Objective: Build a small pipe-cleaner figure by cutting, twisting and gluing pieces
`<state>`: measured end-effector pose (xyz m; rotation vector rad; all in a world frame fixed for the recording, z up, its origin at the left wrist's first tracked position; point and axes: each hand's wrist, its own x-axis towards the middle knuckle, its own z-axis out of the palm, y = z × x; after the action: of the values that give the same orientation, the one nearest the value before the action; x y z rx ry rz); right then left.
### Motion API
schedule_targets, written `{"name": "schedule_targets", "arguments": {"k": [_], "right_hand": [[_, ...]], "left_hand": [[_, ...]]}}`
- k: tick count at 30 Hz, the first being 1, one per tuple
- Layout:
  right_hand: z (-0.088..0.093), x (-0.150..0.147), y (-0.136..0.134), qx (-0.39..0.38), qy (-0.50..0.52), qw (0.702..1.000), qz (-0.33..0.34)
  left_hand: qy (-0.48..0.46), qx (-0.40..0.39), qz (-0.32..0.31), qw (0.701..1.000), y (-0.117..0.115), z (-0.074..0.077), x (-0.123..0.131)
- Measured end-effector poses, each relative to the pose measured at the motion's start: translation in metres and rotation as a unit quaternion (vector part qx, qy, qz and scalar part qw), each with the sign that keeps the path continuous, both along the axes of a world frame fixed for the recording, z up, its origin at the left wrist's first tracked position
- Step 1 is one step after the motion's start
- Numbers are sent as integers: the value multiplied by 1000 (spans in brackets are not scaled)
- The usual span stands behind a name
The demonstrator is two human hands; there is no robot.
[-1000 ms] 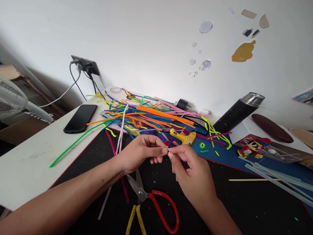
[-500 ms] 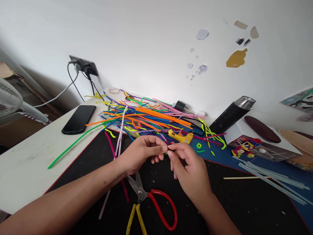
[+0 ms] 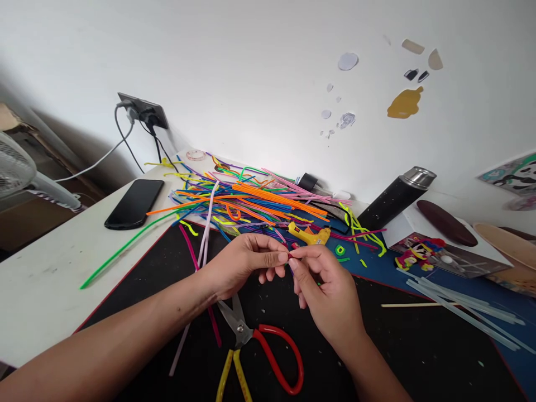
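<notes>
My left hand (image 3: 253, 262) and my right hand (image 3: 324, 285) meet above the black mat, thumb and forefinger of each pinched together. Between the fingertips is something tiny and dark, mostly covered, whose kind I cannot make out. Below my left hand lie scissors (image 3: 240, 329) with one red and one yellow handle, blades partly under the wrist. Pale lilac pipe cleaners (image 3: 206, 234) and a magenta pipe cleaner (image 3: 190, 248) run beneath my left forearm. Just beyond the fingers sits a yellow glue gun (image 3: 310, 233).
A heap of coloured pipe cleaners (image 3: 259, 195) spreads along the wall. Left is a phone (image 3: 134, 204); right, a black flask (image 3: 393, 198) leans by a white box (image 3: 444, 240). Clear glue sticks (image 3: 464, 310) and a small colourful figure (image 3: 419, 254) lie at the right.
Both hands stay pinched together, with the fingertips shifted very slightly to the right. The scissors and pipe cleaners have not moved.
</notes>
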<state>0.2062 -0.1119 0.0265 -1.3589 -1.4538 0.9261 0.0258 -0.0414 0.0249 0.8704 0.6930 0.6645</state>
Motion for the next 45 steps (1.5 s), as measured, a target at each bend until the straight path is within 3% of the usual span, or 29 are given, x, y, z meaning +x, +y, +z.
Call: {"name": "schedule_targets", "arguments": {"k": [16, 27, 45], "right_hand": [[2, -2, 0, 6, 57, 998, -24], [9, -3, -1, -17, 25, 999, -29], [-1, -1, -1, -12, 22, 999, -32]], "left_hand": [[18, 28, 1, 999, -1, 3, 0], [20, 39, -4, 999, -2, -1, 1], [42, 121, 11, 992, -5, 3, 2]]}}
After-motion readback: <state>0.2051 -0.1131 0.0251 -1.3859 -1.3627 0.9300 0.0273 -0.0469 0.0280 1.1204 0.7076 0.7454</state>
